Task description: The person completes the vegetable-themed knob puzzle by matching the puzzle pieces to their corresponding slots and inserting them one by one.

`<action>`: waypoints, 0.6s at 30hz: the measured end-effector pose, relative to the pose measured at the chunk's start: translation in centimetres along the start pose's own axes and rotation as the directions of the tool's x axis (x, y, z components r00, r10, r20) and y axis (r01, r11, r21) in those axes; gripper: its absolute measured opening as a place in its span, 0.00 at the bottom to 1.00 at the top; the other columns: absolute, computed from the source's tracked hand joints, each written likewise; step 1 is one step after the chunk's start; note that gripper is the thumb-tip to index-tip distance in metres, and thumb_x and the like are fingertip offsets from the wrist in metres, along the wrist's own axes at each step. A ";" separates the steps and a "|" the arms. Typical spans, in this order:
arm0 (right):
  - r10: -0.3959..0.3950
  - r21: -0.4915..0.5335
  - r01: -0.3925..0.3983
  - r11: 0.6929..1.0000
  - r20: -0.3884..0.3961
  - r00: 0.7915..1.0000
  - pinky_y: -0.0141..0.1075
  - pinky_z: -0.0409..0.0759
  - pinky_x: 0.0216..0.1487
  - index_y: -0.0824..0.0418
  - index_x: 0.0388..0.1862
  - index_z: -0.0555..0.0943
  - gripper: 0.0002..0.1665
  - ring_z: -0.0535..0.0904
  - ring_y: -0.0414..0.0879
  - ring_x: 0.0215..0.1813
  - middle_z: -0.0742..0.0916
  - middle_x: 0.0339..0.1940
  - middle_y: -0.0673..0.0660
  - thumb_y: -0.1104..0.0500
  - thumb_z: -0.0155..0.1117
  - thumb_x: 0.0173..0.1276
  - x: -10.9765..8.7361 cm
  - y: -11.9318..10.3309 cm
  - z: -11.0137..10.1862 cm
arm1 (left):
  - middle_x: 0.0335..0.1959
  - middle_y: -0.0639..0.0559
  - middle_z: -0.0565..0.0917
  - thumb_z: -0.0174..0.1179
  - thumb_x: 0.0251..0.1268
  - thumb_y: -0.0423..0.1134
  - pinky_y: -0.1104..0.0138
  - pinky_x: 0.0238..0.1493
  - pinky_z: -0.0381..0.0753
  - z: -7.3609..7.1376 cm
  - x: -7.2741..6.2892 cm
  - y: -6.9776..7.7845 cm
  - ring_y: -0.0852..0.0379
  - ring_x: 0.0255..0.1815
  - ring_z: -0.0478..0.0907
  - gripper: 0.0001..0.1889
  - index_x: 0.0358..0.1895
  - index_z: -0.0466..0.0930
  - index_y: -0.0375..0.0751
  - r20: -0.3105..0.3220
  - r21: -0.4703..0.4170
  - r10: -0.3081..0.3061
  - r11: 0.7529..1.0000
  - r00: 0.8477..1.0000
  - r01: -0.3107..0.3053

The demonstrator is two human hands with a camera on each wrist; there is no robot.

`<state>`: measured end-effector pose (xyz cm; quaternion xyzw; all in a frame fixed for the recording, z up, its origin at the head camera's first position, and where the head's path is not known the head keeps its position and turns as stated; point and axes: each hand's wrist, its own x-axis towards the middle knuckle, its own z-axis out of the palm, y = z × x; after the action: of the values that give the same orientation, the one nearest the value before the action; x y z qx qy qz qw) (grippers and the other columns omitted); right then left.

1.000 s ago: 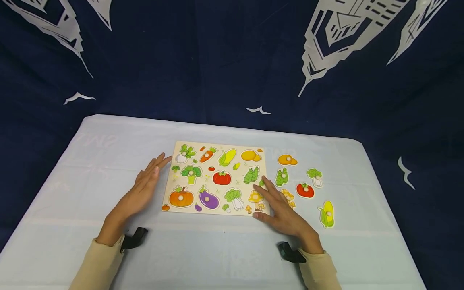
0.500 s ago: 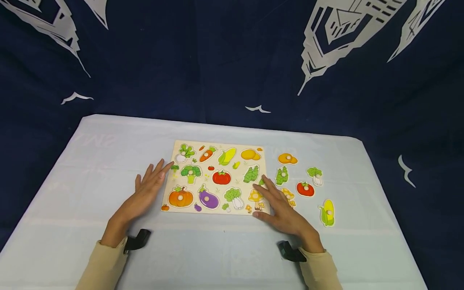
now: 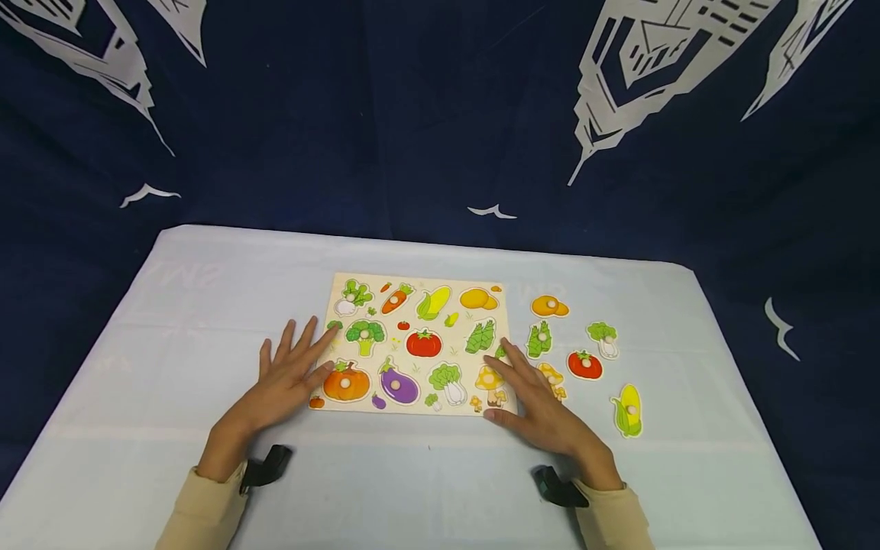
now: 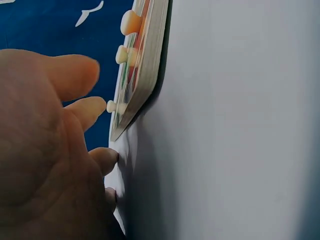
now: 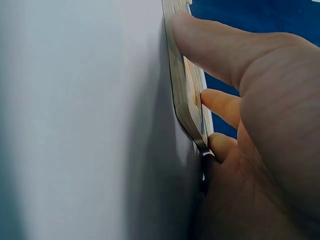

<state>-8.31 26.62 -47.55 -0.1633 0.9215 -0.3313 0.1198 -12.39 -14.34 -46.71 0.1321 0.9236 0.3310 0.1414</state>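
Observation:
A wooden vegetable puzzle board point(image 3: 424, 368) lies on the table in the head view. Knobbed pieces sit in it, among them a pumpkin point(image 3: 347, 383), an eggplant point(image 3: 399, 386), a broccoli point(image 3: 365, 336) and a carrot point(image 3: 396, 299). My left hand point(image 3: 282, 386) is at the board's left side, fingers spread, thumb and index fingertip over its edge. In the left wrist view those fingers appear beside the knobs. My right hand point(image 3: 550, 416) rests on the near right corner with extended fingers; its thumb point(image 5: 210, 42) touches the board's edge in the right wrist view.
Loose knobbed pieces lie right of the board: potatoes point(image 3: 549, 306), a green bundle point(image 3: 539, 339), a leafy cabbage point(image 3: 604, 339), a tomato point(image 3: 585, 365), a corn cob point(image 3: 628, 411) and partly covered mushrooms point(image 3: 551, 376). A dark blue cloth point(image 3: 385, 114) hangs behind the white table point(image 3: 385, 489).
My left hand has moved right and slightly toward me, its thumb and index finger now over the board's left edge. My right hand stays at the right corner.

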 end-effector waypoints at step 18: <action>-0.013 -0.019 0.013 1.000 -0.006 1.000 0.70 0.49 0.74 0.44 0.80 0.60 0.47 0.42 0.59 0.84 0.50 0.85 0.56 0.41 0.69 0.65 0.0 -0.2 -0.1 | 0.83 0.39 0.41 0.52 0.74 0.54 0.33 0.70 0.17 0.2 -0.3 -0.3 0.33 0.81 0.22 0.35 0.80 0.54 0.50 -0.022 0.022 0.048 0.999 0.999 -0.047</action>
<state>-8.27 26.56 -47.36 -0.1694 0.9240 -0.3236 0.1133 -12.08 -14.52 -47.04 0.1517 0.9252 0.3259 0.1216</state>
